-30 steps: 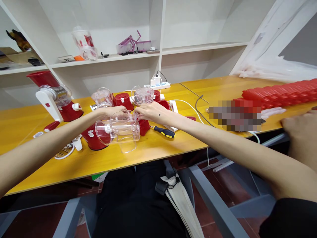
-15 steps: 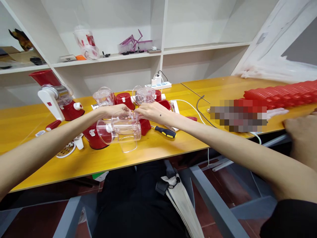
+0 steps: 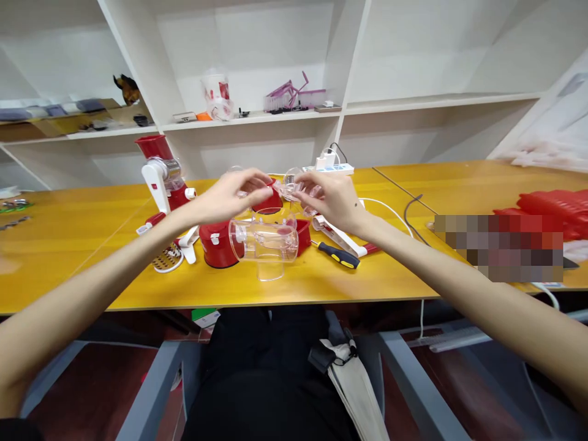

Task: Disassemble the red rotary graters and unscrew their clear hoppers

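My left hand [image 3: 229, 197] hovers over the table with its fingers curled into a pinch; what they grip is hidden. Facing it, my right hand [image 3: 331, 197] pinches a small clear plastic part [image 3: 291, 185] between thumb and fingers. Just below both hands a clear plastic housing [image 3: 265, 240] lies on its side on the yellow table [image 3: 68, 245], untouched. It rests against a red base [image 3: 215, 245]. A red cup [image 3: 272, 202] sits behind the fingertips.
An assembled red and white rotary grater [image 3: 160, 174] stands at the left, a grater disc [image 3: 168, 260] in front of it. A black and yellow screwdriver [image 3: 337, 254] lies right of the housing. A power strip [image 3: 333, 166] sits at the back, stacked red parts [image 3: 558, 208] far right, white shelves behind.
Both hands have lifted off the clear housing, which now lies alone, and they meet higher up around a small clear part. The view has swung left; another person's hand at the right is gone.
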### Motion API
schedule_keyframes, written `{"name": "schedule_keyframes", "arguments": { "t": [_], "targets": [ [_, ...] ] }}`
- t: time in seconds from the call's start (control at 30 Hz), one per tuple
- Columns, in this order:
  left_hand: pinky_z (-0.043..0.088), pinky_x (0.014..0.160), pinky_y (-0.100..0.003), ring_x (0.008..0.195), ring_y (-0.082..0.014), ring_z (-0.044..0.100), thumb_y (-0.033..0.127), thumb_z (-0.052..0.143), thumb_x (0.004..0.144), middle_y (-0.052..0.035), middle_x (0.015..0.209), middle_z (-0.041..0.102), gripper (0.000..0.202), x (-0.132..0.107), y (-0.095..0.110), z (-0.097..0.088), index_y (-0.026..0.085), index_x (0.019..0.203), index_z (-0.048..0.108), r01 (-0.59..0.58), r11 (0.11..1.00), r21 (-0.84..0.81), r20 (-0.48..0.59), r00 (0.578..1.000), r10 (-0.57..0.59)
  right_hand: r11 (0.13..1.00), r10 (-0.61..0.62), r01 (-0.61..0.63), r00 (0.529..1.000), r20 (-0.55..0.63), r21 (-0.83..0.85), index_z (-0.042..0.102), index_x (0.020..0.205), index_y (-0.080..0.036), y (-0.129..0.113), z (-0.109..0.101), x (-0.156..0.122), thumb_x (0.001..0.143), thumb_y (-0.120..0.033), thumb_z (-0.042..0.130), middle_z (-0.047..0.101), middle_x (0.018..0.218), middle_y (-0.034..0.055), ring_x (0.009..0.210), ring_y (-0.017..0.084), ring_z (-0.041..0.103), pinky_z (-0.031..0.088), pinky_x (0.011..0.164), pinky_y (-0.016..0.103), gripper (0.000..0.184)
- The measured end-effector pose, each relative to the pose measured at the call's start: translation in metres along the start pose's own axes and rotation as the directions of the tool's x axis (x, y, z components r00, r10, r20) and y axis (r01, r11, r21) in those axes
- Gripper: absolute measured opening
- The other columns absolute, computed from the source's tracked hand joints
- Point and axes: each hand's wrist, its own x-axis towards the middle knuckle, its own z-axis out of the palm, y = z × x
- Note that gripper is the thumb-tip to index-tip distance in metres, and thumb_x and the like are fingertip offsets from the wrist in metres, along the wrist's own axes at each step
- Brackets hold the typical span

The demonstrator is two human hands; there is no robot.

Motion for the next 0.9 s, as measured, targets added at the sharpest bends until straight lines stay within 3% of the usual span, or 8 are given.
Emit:
{"name": "schedule_keyframes", "arguments": {
  "t": [0.13, 0.3, 0.43, 0.53, 0.67, 0.77, 0.83, 0.9],
  "targets": [
    [0.042, 0.107, -0.037, 0.129, -0.0292, 0.056, 0.06, 0.055, 0.093, -0.0166, 0.144, 0.057, 0.068, -0.028, 0.021, 0.012, 0.013, 0.142, 0.049, -0.107, 0.978, 0.181, 0.091, 0.992, 0.092, 0.973, 0.161, -0.147, 0.984, -0.07, 0.175, 0.061, 0.109, -0.007, -0.001, 0.001, -0.003, 0.091, -0.051, 0.056, 0.063, 0.093, 0.0041, 0.084, 0.001, 0.058, 0.053, 0.079, 0.017, 0.048],
    [0.041, 0.108, -0.037, 0.132, -0.0282, 0.055, 0.066, 0.051, 0.093, -0.0138, 0.15, 0.054, 0.074, -0.027, 0.028, 0.009, 0.017, 0.148, 0.044, -0.174, 0.971, 0.165, 0.196, 0.97, 0.141, 0.882, 0.334, -0.293, 0.941, -0.051, 0.368, 0.058, 0.111, -0.007, 0.001, 0.005, -0.016, 0.092, -0.048, 0.055, 0.062, 0.094, 0.0037, 0.084, 0.001, 0.057, 0.054, 0.076, 0.015, 0.045],
    [0.042, 0.105, -0.036, 0.124, -0.0273, 0.058, 0.068, 0.055, 0.088, -0.0126, 0.142, 0.058, 0.075, -0.027, 0.024, 0.007, 0.017, 0.144, 0.05, -0.22, 0.951, 0.216, 0.22, 0.96, 0.172, 0.776, 0.45, -0.392, 0.893, 0.002, 0.494, 0.057, 0.116, -0.008, -0.001, 0.008, -0.025, 0.093, -0.044, 0.055, 0.061, 0.096, 0.0037, 0.083, 0.0, 0.056, 0.054, 0.075, 0.014, 0.043],
    [0.045, 0.097, -0.037, 0.115, -0.0292, 0.061, 0.073, 0.051, 0.088, -0.0137, 0.133, 0.06, 0.077, -0.029, 0.024, 0.013, 0.017, 0.14, 0.052, -0.151, 0.932, 0.33, 0.179, 0.979, 0.096, 0.694, 0.513, -0.441, 0.858, 0.038, 0.569, 0.056, 0.116, -0.008, -0.008, 0.005, -0.025, 0.093, -0.043, 0.054, 0.06, 0.094, 0.0031, 0.081, 0.0, 0.055, 0.053, 0.073, 0.013, 0.042],
    [0.048, 0.09, -0.043, 0.106, -0.0376, 0.064, 0.086, 0.044, 0.082, -0.0217, 0.119, 0.064, 0.093, -0.03, 0.03, 0.019, 0.008, 0.13, 0.054, 0.055, 0.872, 0.487, 0.017, 0.997, -0.073, 0.602, 0.551, -0.473, 0.829, 0.094, 0.643, 0.053, 0.119, -0.011, -0.026, -0.007, -0.019, 0.096, -0.041, 0.049, 0.058, 0.089, 0.0018, 0.074, -0.001, 0.053, 0.052, 0.068, 0.012, 0.038],
    [0.048, 0.091, -0.044, 0.11, -0.039, 0.065, 0.087, 0.042, 0.082, -0.0227, 0.123, 0.065, 0.094, -0.033, 0.031, 0.009, 0.01, 0.135, 0.051, 0.143, 0.906, 0.399, 0.073, 0.98, -0.187, 0.554, 0.558, -0.505, 0.815, 0.155, 0.661, 0.05, 0.119, -0.013, -0.042, -0.016, -0.011, 0.096, -0.036, 0.047, 0.056, 0.085, 0.0001, 0.07, -0.002, 0.052, 0.052, 0.066, 0.013, 0.033],
    [0.047, 0.097, -0.042, 0.123, -0.0373, 0.06, 0.081, 0.051, 0.082, -0.0205, 0.14, 0.058, 0.092, -0.036, 0.027, -0.003, 0.015, 0.145, 0.043, 0.102, 0.96, 0.262, 0.133, 0.981, -0.141, 0.534, 0.556, -0.547, 0.802, 0.22, 0.644, 0.051, 0.118, -0.012, -0.052, -0.018, -0.005, 0.096, -0.037, 0.048, 0.055, 0.083, -0.0001, 0.069, -0.002, 0.052, 0.05, 0.064, 0.012, 0.033],
    [0.044, 0.105, -0.038, 0.136, -0.0331, 0.052, 0.072, 0.061, 0.081, -0.017, 0.155, 0.046, 0.094, -0.038, 0.021, -0.015, 0.02, 0.154, 0.033, 0.034, 0.992, 0.122, 0.081, 0.996, -0.044, 0.528, 0.544, -0.597, 0.784, 0.299, 0.604, 0.053, 0.115, -0.01, -0.059, -0.016, 0.001, 0.095, -0.039, 0.05, 0.055, 0.081, 0.0, 0.069, -0.002, 0.05, 0.048, 0.062, 0.01, 0.035]
  ]
}}
